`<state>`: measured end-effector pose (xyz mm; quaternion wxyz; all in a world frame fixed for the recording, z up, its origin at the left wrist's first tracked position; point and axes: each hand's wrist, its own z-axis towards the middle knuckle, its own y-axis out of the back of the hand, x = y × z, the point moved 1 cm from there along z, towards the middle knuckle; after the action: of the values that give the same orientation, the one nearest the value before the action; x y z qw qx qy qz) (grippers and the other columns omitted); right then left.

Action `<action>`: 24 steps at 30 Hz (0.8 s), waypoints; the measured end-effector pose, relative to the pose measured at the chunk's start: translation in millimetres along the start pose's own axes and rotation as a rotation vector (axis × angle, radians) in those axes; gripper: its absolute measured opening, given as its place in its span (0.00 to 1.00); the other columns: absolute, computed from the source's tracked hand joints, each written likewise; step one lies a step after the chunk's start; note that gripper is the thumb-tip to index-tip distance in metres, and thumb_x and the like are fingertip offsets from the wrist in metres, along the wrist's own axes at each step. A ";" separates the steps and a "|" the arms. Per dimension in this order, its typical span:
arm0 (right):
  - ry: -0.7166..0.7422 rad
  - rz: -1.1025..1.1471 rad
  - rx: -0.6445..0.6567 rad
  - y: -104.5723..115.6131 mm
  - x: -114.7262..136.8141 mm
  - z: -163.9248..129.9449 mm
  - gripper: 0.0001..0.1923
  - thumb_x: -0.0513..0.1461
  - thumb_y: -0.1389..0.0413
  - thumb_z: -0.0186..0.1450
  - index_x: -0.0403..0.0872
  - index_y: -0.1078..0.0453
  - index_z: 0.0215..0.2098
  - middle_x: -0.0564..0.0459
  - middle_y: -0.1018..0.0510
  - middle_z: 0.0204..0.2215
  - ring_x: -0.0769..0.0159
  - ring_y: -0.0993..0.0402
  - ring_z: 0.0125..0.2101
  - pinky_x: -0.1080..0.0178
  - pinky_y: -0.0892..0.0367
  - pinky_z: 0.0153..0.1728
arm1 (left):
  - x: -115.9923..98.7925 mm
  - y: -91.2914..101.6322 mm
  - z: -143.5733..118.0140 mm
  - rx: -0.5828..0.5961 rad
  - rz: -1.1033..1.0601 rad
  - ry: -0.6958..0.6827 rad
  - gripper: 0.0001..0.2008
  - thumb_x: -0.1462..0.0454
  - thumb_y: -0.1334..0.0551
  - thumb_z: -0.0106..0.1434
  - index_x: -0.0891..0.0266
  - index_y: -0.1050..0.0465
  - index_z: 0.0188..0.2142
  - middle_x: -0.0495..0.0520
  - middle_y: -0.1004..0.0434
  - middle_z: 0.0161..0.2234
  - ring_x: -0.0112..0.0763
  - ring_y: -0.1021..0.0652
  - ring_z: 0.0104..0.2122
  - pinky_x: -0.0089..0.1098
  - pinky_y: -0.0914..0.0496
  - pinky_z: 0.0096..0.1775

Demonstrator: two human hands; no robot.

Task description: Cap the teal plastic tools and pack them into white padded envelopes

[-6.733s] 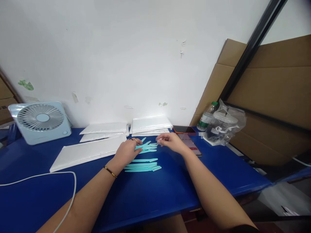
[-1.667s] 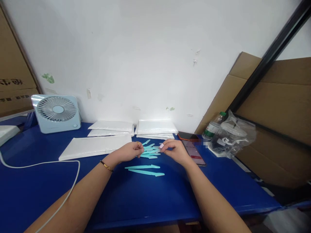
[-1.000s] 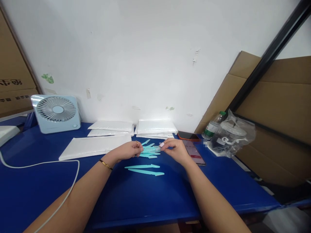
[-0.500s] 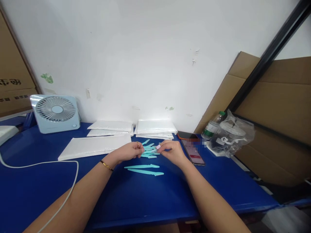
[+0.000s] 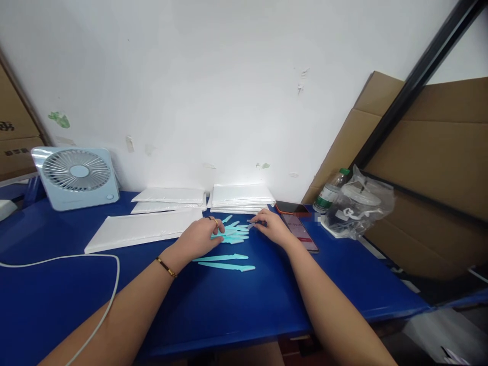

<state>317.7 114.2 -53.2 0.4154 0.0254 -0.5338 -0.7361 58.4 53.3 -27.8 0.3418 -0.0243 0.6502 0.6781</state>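
You are resting your left hand (image 5: pixel 200 236) flat on the near end of a loose pile of turquoise sticks (image 5: pixel 233 232), fingers spread and gripping nothing, which is pinning the pile to the blue table (image 5: pixel 229 310). Your right hand (image 5: pixel 271 227) is reaching its fingertips to the far end; whether they are pinching a stick cannot be told. Two more sticks (image 5: pixel 224 262) are lying apart, side by side (thin, smooth plastic, tapered). Glossy white envelopes (image 5: pixel 143 230) are lying flat just behind.

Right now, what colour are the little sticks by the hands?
The sticks are light turquoise, clearest in the head view.
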 end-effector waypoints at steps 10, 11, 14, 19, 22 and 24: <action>-0.141 -0.073 0.140 4.5 4.7 -7.7 0.03 0.34 0.42 0.51 0.45 0.30 0.26 0.53 0.27 0.27 0.71 0.33 0.24 0.69 0.39 0.25 | -10.3 -8.7 -8.7 0.217 -0.086 0.016 0.08 0.57 0.41 0.52 0.58 0.29 0.25 0.52 0.27 0.25 0.33 0.31 0.25 0.30 0.43 0.25; -0.157 -0.058 0.142 6.0 4.5 -8.8 0.04 0.33 0.42 0.51 0.45 0.30 0.26 0.54 0.27 0.25 0.71 0.33 0.23 0.70 0.40 0.24 | -10.1 -7.7 -7.9 0.192 -0.105 0.031 0.08 0.57 0.41 0.53 0.59 0.29 0.25 0.52 0.27 0.25 0.32 0.31 0.25 0.30 0.43 0.25; -0.187 0.000 0.129 8.0 3.6 -10.8 0.05 0.32 0.44 0.51 0.45 0.30 0.26 0.55 0.26 0.21 0.71 0.32 0.22 0.70 0.40 0.23 | -6.9 -4.1 -5.5 0.139 -0.197 0.088 0.10 0.55 0.44 0.55 0.59 0.32 0.28 0.51 0.27 0.25 0.32 0.29 0.25 0.29 0.41 0.26; -0.217 0.221 0.032 8.5 7.5 -9.6 0.04 0.35 0.45 0.54 0.45 0.30 0.29 0.56 0.26 0.21 0.70 0.30 0.22 0.70 0.37 0.23 | 2.0 -2.5 -2.9 0.088 -0.359 0.133 0.14 0.52 0.47 0.58 0.59 0.36 0.33 0.49 0.27 0.26 0.31 0.27 0.27 0.28 0.39 0.28; -0.226 0.436 -0.083 12.6 19.1 -6.8 0.05 0.38 0.43 0.55 0.44 0.29 0.30 0.53 0.24 0.23 0.67 0.27 0.26 0.67 0.33 0.27 | 2.7 -1.0 -1.7 0.103 -0.436 0.139 0.15 0.51 0.46 0.57 0.60 0.37 0.33 0.48 0.28 0.26 0.30 0.28 0.25 0.28 0.38 0.28; -0.167 0.503 -0.176 17.6 30.0 -5.2 0.06 0.39 0.41 0.55 0.44 0.28 0.28 0.50 0.23 0.27 0.65 0.26 0.29 0.64 0.31 0.32 | 0.7 1.9 -1.6 0.114 -0.484 0.147 0.14 0.51 0.46 0.57 0.60 0.37 0.32 0.48 0.30 0.25 0.29 0.30 0.24 0.28 0.38 0.28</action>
<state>310.8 89.5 -29.1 0.5402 -0.2049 -0.4896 -0.6530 56.3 52.3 -26.8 0.4468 -0.2090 0.6856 0.5354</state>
